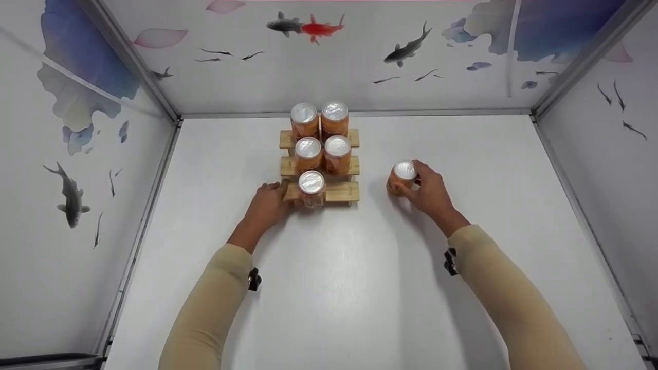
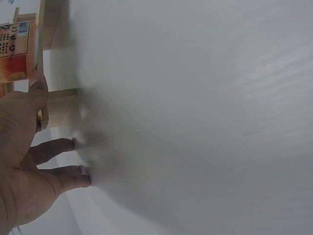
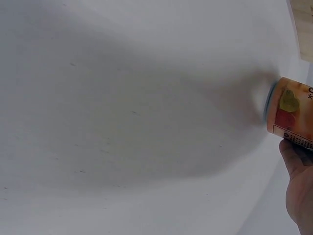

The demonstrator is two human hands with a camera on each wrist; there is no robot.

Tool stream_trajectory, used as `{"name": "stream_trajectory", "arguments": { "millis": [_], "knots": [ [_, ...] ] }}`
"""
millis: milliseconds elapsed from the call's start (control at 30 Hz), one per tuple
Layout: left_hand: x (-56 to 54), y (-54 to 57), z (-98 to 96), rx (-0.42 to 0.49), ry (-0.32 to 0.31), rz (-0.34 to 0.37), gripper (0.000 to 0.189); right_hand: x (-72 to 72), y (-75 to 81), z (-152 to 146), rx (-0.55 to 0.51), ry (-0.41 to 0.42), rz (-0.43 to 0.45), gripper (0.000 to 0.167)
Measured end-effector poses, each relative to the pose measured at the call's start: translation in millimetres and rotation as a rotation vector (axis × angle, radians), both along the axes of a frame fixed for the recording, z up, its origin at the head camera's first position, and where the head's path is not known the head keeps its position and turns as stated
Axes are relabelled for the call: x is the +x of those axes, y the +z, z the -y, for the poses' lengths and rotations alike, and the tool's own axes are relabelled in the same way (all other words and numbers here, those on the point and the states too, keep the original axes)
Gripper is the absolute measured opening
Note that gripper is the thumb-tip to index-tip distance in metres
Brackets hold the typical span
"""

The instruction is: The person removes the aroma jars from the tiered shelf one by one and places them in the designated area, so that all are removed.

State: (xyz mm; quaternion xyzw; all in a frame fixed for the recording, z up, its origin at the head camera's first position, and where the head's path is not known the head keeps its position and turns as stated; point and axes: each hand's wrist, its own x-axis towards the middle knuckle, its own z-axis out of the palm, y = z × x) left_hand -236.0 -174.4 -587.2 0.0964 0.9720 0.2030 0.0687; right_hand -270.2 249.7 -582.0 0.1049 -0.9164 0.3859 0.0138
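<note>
A stepped wooden rack (image 1: 342,192) holds several orange cans with silver tops. Two stand on the back step, two on the middle one, and a single front can (image 1: 311,185) on the left of the lowest step. My left hand (image 1: 268,205) grips the left end of that lowest step. In the left wrist view its thumb (image 2: 39,90) lies against the board, while other fingers reach down by the table; the index finger is hidden. To the right of the rack, my right hand (image 1: 429,191) holds another orange can (image 1: 402,176) upright. Fruit pictures show on this can's label (image 3: 288,110).
The white table (image 1: 339,288) is enclosed by a back panel (image 1: 354,67) and side panels printed with fish. Metal edging (image 1: 437,113) runs along the table's back, close behind the rack. Black wrist devices sit on both sleeves.
</note>
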Motion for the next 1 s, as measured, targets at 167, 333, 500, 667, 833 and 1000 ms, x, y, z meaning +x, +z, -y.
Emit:
{"name": "stream_trajectory", "arguments": {
  "millis": [167,333,500,667,833,1000],
  "knots": [
    [1.0,1.1,1.7,-0.001,-0.014,-0.026,0.068,0.3,-2.2,0.3,0.007,0.002,-0.017,0.069],
    [0.3,1.7,2.6,-0.002,-0.007,0.016,0.072,0.2,-0.9,1.2,0.014,0.014,-0.033,0.068],
    [-1.5,2.3,0.6,-0.013,0.002,0.039,0.075,0.5,-1.7,-0.4,0.002,0.008,-0.042,0.066],
    [-2.6,2.6,0.1,-0.018,-0.002,0.017,0.071,-1.1,-1.5,-0.9,-0.012,0.009,-0.042,0.062],
    [-1.8,2.2,-0.1,-0.029,-0.013,-0.031,0.067,-1.6,-1.9,-1.6,-0.030,0.008,-0.034,0.062],
    [-0.4,0.8,-0.1,-0.035,-0.017,-0.032,0.068,-2.3,-3.3,-1.4,-0.021,0.010,-0.034,0.063]
  ]
}}
